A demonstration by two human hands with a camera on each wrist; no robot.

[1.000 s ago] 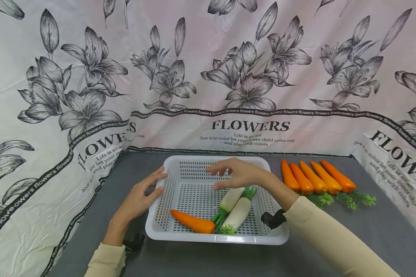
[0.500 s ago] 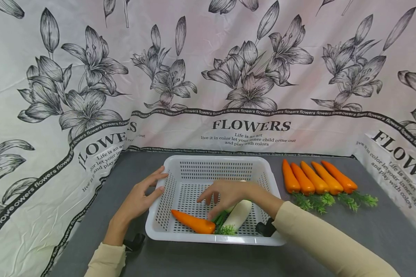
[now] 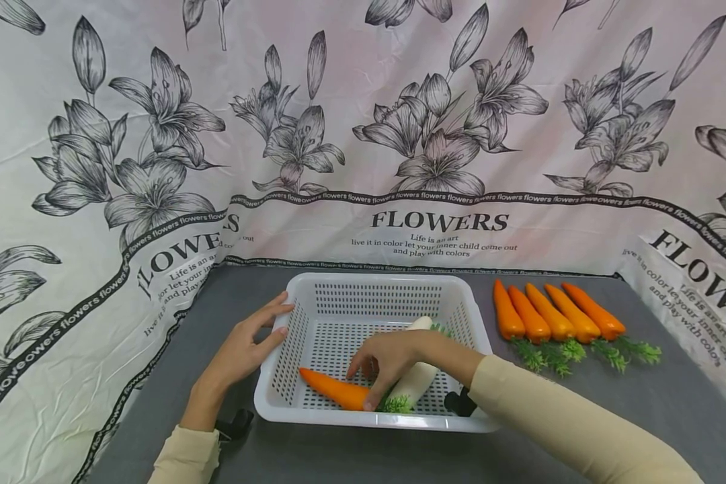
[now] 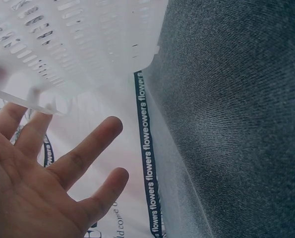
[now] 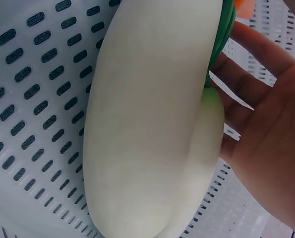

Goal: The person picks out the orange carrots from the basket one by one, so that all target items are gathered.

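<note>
A white plastic basket (image 3: 375, 420) holds an orange carrot (image 3: 331, 388) and two white radishes with green tops. The nearer radish (image 3: 415, 383) partly shows past the right wrist; the other radish (image 3: 421, 323) is mostly covered by the hand. My right hand (image 3: 390, 359) reaches down into the basket, its thumb over the carrot's thick end and its bent fingers on the far side. In the right wrist view, the fingers extend beside the radish's green stems (image 5: 225, 37). My left hand (image 3: 238, 353) touches the basket's left rim with relaxed, spread fingers (image 4: 95, 144).
Several orange carrots (image 3: 556, 316) with feathery green tops (image 3: 559, 353) lie in a row right of the basket. The grey tabletop (image 3: 351, 457) runs to a flower-printed cloth (image 3: 435, 232) at the back and sides.
My right hand has moved down and left, from above the basket to the carrot's thick end, its fingers bending. The left hand stays at the rim.
</note>
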